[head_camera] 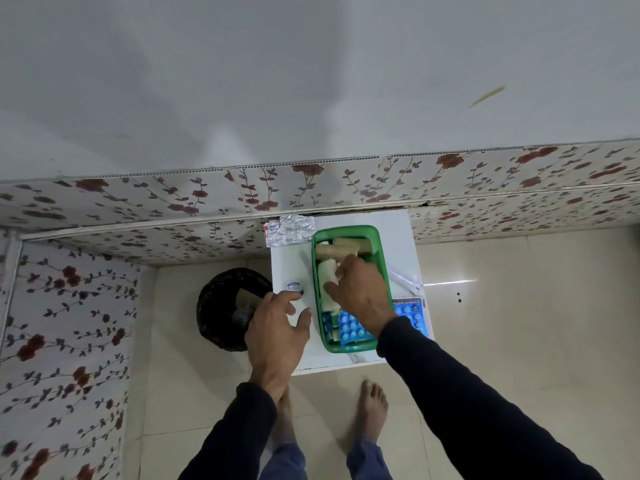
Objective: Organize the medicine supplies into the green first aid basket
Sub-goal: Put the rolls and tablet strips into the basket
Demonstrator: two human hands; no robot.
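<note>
Feet: two bare feet stand on the pale tiled floor, just before the small white table.
Left hand: the left hand hovers over the table's near left part with fingers spread and loose, holding nothing; a small round white-and-blue capped container sits just beyond its fingertips.
Right hand: the right hand reaches into the green plastic first aid basket, its fingers closed around a white gauze roll.
Basket contents: blue blister pill strips lie at the near end, beige bandage rolls at the far end.
Right of basket: a blue plaster box and a clear plastic bag lie on the table.
Far left corner: silver foil pill strips.
Floor, left: a black waste bin.
Beyond: floral-patterned wall panels.
</note>
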